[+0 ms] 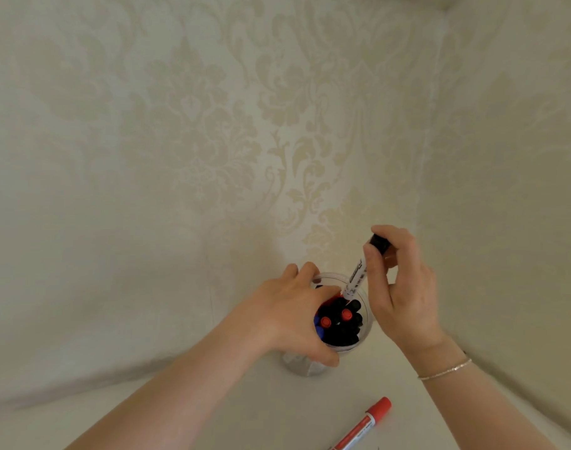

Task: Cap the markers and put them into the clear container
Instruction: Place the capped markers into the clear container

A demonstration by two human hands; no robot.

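Markers point(339, 323) in container point(363, 298)

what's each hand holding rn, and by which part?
Right hand pinches the black-capped white marker at its cap end, tip in the clear round container. Left hand grips that container's rim.

One head-worn wide-angle camera looks forward and steeply down, close above the white table's point(251, 414) wallpapered far corner.

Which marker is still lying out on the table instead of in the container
The red-capped marker at the bottom edge. It lies flat on the white table, untouched, while the others stand in the clear container.
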